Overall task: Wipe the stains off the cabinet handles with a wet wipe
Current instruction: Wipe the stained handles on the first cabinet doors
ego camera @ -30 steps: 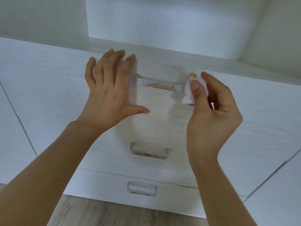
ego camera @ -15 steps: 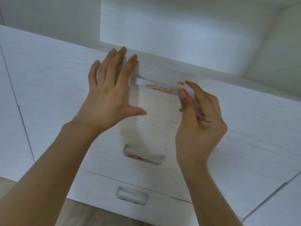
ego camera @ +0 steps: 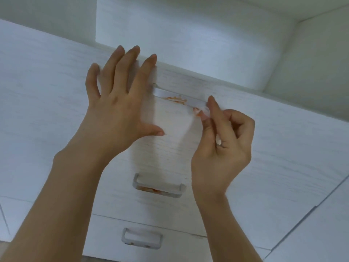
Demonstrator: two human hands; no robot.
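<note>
- The left hand (ego camera: 115, 110) lies flat on the white cabinet front (ego camera: 283, 148). Its fingers are straight and spread wide, and it holds nothing.
- The right hand (ego camera: 222, 146) pinches a small wet wipe (ego camera: 201, 112) between thumb and pointer finger. The other fingers are curled in.
- The wet wipe touches the right end of the top handle (ego camera: 170, 94). The wipe has an orange smear on it.
- The top handle is a pale bar. An orange stain (ego camera: 174, 99) sits along its lower edge, near the middle.
- Below it is the middle handle (ego camera: 157, 186), with orange stain under its bar too.
- The bottom handle (ego camera: 141, 241) is on the lowest drawer. It has only tiny marks that are hard to make out.
- The cabinet is white with a faint wood grain. Thin lines split it into drawers and side panels.
- Above the drawers is an open white nook (ego camera: 188, 38) with plain walls.
</note>
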